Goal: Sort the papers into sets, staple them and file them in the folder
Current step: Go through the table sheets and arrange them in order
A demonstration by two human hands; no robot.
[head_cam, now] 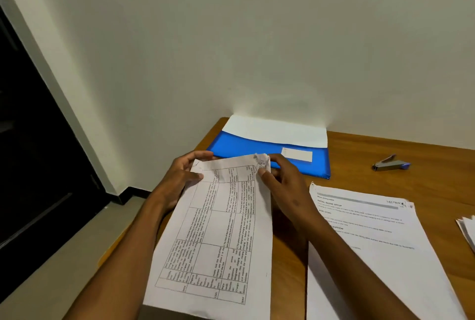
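One blue folder (270,151) lies at the back of the desk (385,160). One stapler (390,163) sits to the folder's right. Three lots of paper: one printed set (218,237) held in front of the folder, one set (372,255) front-right of the folder, one small pile (467,231) further right, sheet count unclear. Two hands, left hand (183,178) and right hand (282,186).

A single head-worn wide-angle view looks forward and down from just above a wooden desk (385,163), close over the person's forearms. The desk fills the 3 to 6 o'clock area; a pale wall (257,37) rises at 12 o'clock.
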